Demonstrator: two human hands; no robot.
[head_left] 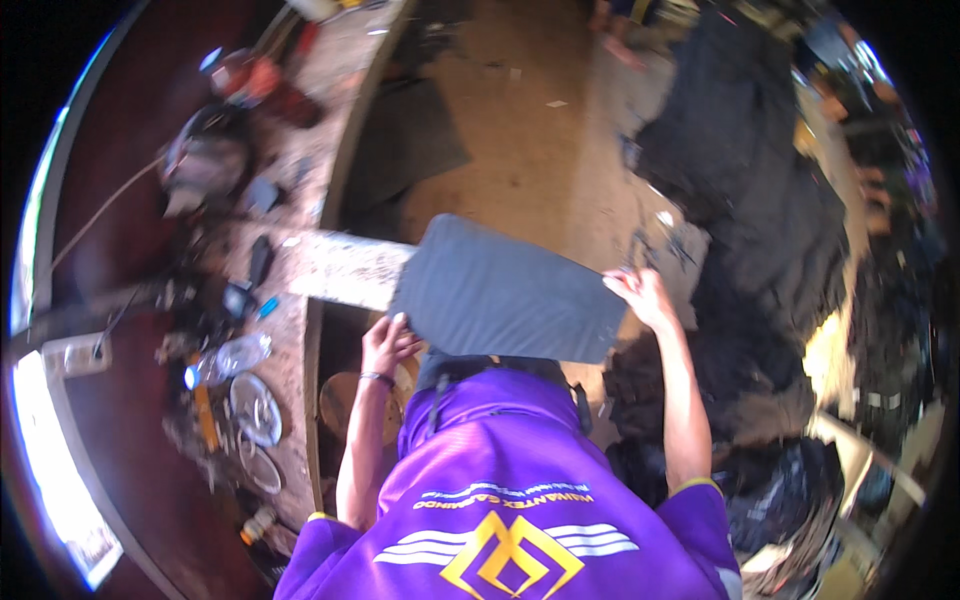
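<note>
A flat dark grey piece of cloth (510,290) with rounded left corners is stretched out in front of my waist. My left hand (388,343) pinches its lower left edge, fingers closed. On the other side my right hand (640,293) grips the right edge near the upper corner, thumb and fingers together. The cloth hangs between both hands, covering part of a pale board (350,267) behind it. Whether the piece is one layer or several, I cannot tell.
Along the left runs a worn bench (290,340) with a clear plastic bottle (235,357), a round dish (256,410) and small clutter. Heaps of black cloth (740,180) lie to the right. A dark grey sheet (410,140) rests on the brown surface (520,130) ahead.
</note>
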